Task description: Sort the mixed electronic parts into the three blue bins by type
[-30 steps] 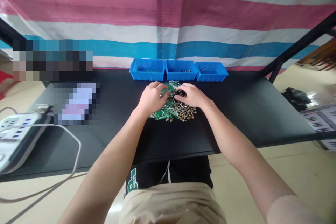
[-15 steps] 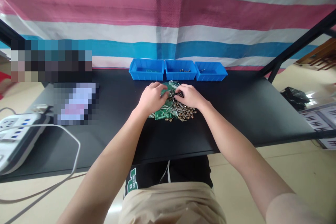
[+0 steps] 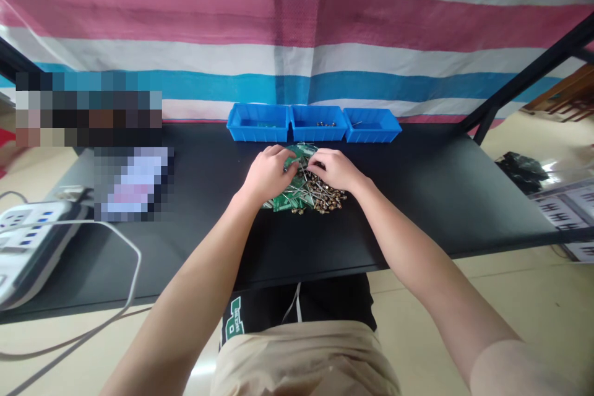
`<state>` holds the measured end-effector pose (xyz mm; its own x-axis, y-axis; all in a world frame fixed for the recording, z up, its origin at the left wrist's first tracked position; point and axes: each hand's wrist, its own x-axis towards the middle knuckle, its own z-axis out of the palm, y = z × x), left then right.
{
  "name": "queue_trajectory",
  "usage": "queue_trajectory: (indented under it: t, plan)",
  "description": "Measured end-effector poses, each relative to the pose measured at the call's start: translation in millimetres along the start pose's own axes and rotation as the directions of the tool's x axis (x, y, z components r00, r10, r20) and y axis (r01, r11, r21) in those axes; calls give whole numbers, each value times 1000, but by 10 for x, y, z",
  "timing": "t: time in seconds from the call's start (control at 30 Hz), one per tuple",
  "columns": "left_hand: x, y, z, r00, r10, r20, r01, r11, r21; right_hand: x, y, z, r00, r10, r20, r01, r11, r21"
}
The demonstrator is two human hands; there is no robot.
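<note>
the left hand (image 3: pixel 270 170) is held over the left side of a heap, its fingers curved and its thumb a little apart from them; whether anything is pinched there cannot be told; the right hand (image 3: pixel 338 168) is held over the other side, thumb and fingertips close together, and whether a piece is gripped cannot be made out; green pieces (image 3: pixel 288 200) are piled between the hands and on the near side of the left hand; brass-ended metal pieces (image 3: pixel 330 197) are heaped under and just nearer than the right hand; beyond both hands, three blue bins (image 3: pixel 320 134) are lined up on the table (image 3: pixel 427 198); well left of the left hand, a power strip (image 3: pixel 32 241) is seen.
</note>
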<state>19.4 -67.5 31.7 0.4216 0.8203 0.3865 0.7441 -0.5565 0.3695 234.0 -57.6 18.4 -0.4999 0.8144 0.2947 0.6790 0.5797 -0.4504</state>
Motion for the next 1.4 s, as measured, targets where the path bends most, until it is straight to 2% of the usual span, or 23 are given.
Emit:
queue_trajectory:
  t: [0.3,0.53,0.7,0.93,1.13,1.4]
  plan:
    - [-6,-3,3,994,99,-46,-101,993,-57,-5,-61,-26,995,8,-102,11,982,188]
    - [-5,-9,4,973,222,-57,-226,971,-77,-3,-142,-28,991,9,-135,10,990,139]
    - [-1,39,-32,988,151,13,-150,988,-43,3,-176,-31,982,67,-175,-48,993,111]
    - [10,61,-35,999,31,20,-31,999,13,-6,-141,1,986,60,-158,-35,986,160]
    - [14,41,-38,999,-40,-19,41,998,37,-24,-143,-7,987,29,-157,12,968,250]
    - [8,22,-36,994,-80,-73,81,996,21,-23,-132,-29,986,13,-168,19,982,188]
